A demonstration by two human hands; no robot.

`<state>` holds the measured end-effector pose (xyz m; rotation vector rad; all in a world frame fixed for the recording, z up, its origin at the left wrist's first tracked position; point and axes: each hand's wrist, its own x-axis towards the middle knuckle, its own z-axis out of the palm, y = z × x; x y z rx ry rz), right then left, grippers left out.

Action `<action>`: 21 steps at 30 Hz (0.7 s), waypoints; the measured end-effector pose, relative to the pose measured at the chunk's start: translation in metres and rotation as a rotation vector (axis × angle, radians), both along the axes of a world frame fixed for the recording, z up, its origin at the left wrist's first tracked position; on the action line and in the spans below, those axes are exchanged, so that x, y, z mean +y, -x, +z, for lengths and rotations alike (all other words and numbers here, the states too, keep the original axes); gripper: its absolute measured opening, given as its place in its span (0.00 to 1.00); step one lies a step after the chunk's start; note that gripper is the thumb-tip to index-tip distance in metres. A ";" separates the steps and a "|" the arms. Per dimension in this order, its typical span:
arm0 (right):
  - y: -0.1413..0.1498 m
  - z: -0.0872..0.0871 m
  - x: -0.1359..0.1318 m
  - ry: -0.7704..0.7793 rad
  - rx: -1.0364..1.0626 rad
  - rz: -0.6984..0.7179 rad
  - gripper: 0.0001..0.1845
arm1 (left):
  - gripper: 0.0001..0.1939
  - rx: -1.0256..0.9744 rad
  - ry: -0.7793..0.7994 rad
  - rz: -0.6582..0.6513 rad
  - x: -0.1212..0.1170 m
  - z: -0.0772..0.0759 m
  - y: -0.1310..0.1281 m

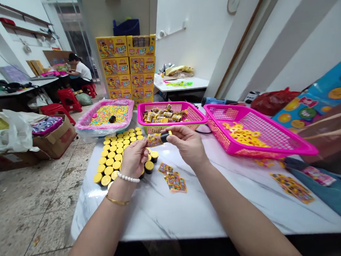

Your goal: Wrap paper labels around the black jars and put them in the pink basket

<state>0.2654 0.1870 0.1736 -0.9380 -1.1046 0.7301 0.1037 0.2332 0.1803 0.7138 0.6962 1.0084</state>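
Note:
Between my hands, above the table, is a small black cup [165,136] with a yellow band or lid. My right hand [190,144] pinches the cup between thumb and fingers. A colourful printed label [154,139] meets the cup's left end, and my left hand [135,158] grips its other end. Whether the label goes around the cup or only touches it, I cannot tell. Rows of black cups with yellow lids [109,162] stand upright beside and behind my left hand, partly hidden by it. More printed labels [173,178] lie loosely overlapped on the table below my hands.
On the white marbled table [172,215] are a pink-lined tub of coloured beads [108,113], a pink basket of wrapped pieces [169,116] and a pink basket of yellow rings [242,133]. More labels [293,187] lie right. Yellow boxes [129,66] are stacked behind; a person [80,70] sits far left.

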 end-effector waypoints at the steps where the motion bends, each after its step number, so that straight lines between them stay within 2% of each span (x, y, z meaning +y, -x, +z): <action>1: 0.000 0.000 -0.001 -0.016 0.002 -0.021 0.20 | 0.10 -0.003 -0.002 0.006 0.001 0.000 0.001; 3: 0.002 0.000 -0.002 -0.044 -0.002 -0.052 0.18 | 0.10 0.012 -0.014 0.034 0.002 -0.001 0.002; 6: 0.006 0.000 -0.004 -0.071 -0.047 -0.077 0.16 | 0.17 0.053 -0.056 0.050 0.000 -0.002 0.003; 10: 0.009 -0.002 -0.006 -0.075 -0.138 -0.065 0.14 | 0.23 0.052 -0.134 -0.131 -0.002 -0.004 0.003; 13: 0.004 -0.002 -0.006 -0.043 -0.219 -0.037 0.13 | 0.22 0.064 -0.138 -0.148 -0.001 -0.004 0.004; 17: 0.001 -0.003 -0.006 -0.011 -0.258 -0.057 0.20 | 0.24 0.090 -0.151 -0.183 0.001 -0.003 0.007; 21: 0.010 -0.007 -0.007 -0.087 -0.367 -0.115 0.18 | 0.23 0.012 -0.167 -0.284 0.001 -0.007 0.006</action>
